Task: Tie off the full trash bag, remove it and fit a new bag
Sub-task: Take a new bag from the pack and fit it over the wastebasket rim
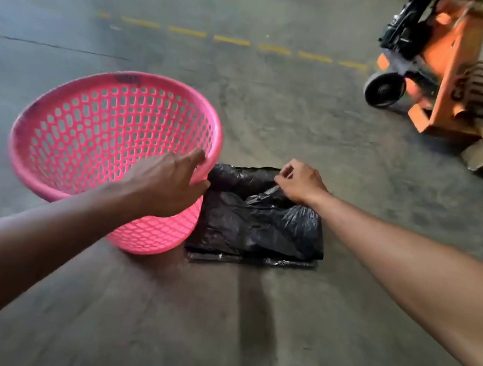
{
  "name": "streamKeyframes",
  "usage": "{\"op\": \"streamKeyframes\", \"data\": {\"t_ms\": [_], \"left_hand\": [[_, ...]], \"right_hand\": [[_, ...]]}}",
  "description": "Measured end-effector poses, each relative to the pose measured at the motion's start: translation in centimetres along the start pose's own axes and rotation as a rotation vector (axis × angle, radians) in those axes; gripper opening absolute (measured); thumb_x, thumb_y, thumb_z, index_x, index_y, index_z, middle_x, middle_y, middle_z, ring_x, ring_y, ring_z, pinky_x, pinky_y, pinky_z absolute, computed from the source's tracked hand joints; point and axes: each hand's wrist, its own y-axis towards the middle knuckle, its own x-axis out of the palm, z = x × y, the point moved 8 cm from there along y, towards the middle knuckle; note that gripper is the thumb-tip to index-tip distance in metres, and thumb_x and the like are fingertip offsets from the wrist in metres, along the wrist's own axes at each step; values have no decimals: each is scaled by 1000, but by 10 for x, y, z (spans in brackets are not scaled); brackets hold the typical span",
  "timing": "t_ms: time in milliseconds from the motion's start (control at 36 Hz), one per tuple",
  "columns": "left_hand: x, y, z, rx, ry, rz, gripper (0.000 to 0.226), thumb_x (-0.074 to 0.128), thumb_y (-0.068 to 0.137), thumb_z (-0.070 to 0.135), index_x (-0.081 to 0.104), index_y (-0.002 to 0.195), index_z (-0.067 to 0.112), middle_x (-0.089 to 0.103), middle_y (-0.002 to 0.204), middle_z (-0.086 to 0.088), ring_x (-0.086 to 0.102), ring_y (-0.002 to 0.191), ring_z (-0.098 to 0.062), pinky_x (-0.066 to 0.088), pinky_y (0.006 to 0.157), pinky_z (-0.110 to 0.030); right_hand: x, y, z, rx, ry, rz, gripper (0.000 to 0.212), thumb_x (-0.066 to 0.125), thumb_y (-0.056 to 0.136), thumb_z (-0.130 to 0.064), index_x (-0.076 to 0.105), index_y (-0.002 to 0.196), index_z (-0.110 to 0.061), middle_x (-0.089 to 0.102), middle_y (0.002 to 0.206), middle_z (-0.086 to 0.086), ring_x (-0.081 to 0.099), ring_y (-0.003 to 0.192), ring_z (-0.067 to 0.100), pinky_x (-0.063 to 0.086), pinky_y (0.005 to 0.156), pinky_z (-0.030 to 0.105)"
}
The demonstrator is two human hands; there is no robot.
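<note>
Plastic bag looked limp, slippery; your right hand pinched its far edge, left hand gripped the basket rim.

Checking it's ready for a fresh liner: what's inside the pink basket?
Only bare perforated wall shows inside the pink basket; no bag or trash is visible. The left hand gripping its rim covers the bottom. The black bag lies outside on the floor, pinched by the right hand.

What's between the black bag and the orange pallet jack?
Nothing: the head view shows only bare concrete floor between the black bag and the orange pallet jack.
</note>
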Motion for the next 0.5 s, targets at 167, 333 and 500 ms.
{"op": "streamKeyframes", "data": {"t_ms": [167,333,500], "left_hand": [[-2,-4,9,37,14,56,55,42,87,56,47,127,18,71,102,-29,68,92,-50,55,74,-51],[-6,-7,8,-1,-89,27,51,43,84,64,47,117,26,75,83,-13,73,81,-40,56,73,-49],[-7,-9,6,-10,-123,-8,49,43,84,69,48,114,30,75,80,2,73,72,-31,56,70,-46]], "right_hand": [[38,-15,149,483,54,40,97,71,80,-54,29,153,-5,41,155,22,41,143,38,37,114,42],[80,-27,173,569,236,-226,117,85,71,-48,19,156,0,40,157,19,46,140,35,42,112,38],[158,56,264,585,489,-268,140,91,0,-58,64,125,-4,70,120,10,71,103,31,58,95,50]]}}
